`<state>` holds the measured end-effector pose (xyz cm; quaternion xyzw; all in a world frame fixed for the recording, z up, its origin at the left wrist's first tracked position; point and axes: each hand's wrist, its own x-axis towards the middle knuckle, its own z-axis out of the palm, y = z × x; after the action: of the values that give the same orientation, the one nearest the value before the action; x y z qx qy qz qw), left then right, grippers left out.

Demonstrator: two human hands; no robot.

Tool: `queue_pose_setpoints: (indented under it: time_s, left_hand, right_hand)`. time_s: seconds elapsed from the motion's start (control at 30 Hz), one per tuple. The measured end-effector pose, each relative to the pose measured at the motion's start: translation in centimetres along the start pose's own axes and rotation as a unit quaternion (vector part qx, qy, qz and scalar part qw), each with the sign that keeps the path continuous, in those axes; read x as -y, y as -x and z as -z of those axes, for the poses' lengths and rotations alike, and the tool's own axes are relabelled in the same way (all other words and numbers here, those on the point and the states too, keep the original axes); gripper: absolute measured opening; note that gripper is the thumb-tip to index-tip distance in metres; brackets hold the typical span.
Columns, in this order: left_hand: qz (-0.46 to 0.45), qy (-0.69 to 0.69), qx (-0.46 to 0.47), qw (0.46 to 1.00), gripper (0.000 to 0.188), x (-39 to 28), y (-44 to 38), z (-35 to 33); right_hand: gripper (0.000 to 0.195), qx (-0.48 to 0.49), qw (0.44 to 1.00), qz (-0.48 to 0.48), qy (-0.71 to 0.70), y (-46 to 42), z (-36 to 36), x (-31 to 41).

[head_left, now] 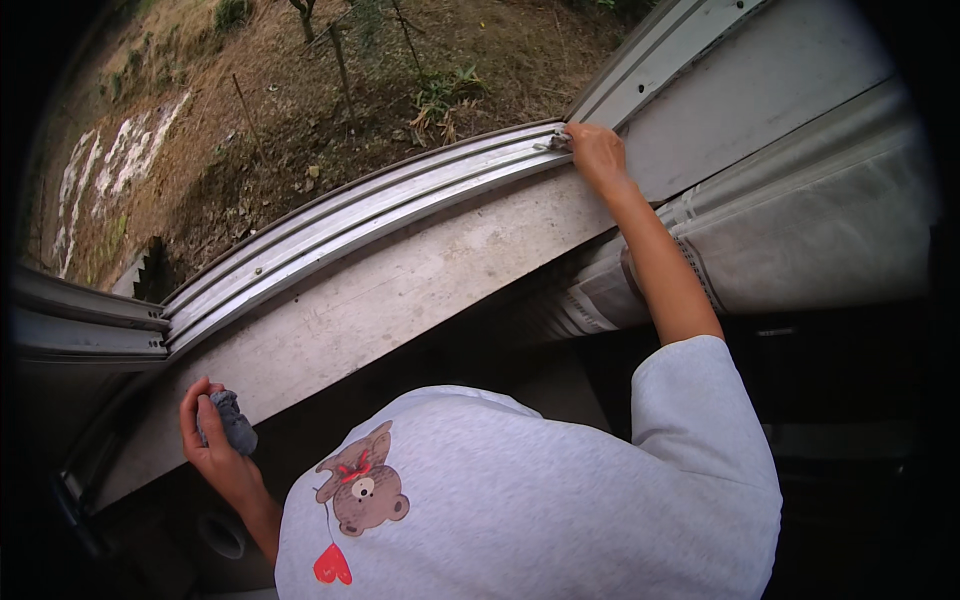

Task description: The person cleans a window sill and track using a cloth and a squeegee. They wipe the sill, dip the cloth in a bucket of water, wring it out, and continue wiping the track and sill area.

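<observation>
My left hand (216,442) is curled around a dark grey, lumpy wad (234,424), perhaps a damp cloth, over the left end of a pale window sill (420,281). At the right end of the metal window track (360,196), my right hand (598,156) presses a small greyish piece of cloth (553,141) into the corner by the side frame. Its fingertips are partly hidden, and the cloth lies on the track's grooves.
A light curtain (795,225) hangs at the right, close to my right forearm. The metal side frame (664,64) rises at upper right, and another frame (90,322) stands at left. Outside is a dirt slope (300,112) with thin trunks and plants.
</observation>
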<state>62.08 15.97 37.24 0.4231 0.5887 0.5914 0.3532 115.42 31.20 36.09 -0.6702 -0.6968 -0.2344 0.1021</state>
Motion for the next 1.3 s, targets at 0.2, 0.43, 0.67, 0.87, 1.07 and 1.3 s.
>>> queue_pose_setpoints:
  time_s: [0.2, 0.43, 0.67, 0.87, 1.07, 1.3]
  left_hand:
    - [-0.011, -0.006, -0.007, 1.0, 0.02, 0.1, 0.2, -0.1]
    - [0.01, 0.005, -0.02, 1.0, 0.018, 0.3, -0.1, 0.5]
    - [0.016, 0.003, -0.038, 0.999, 0.018, 0.6, -0.3, 2.1]
    - [0.022, 0.001, -0.07, 0.997, 0.018, 0.7, -0.2, 4.3]
    - [0.027, -0.003, -0.071, 0.997, 0.019, 0.6, -0.1, 5.6]
    - [0.009, 0.005, -0.072, 0.997, 0.019, 0.5, -0.1, 6.4]
  right_hand:
    - [0.006, 0.007, 0.999, 0.009, 0.046, 0.4, -2.0, 2.1]
    - [0.009, 0.023, 0.998, 0.051, -0.031, 1.3, 1.0, 7.0]
    - [0.009, 0.006, 0.982, 0.147, -0.12, 0.8, 2.6, 19.1]
    - [0.01, -0.011, 0.964, 0.195, -0.18, 0.5, 4.4, 28.3]
    - [0.012, -0.028, 0.94, 0.214, -0.266, 0.2, 5.7, 35.5]
    - [0.006, 0.057, 0.904, 0.135, -0.401, -0.9, 6.8, 37.6]
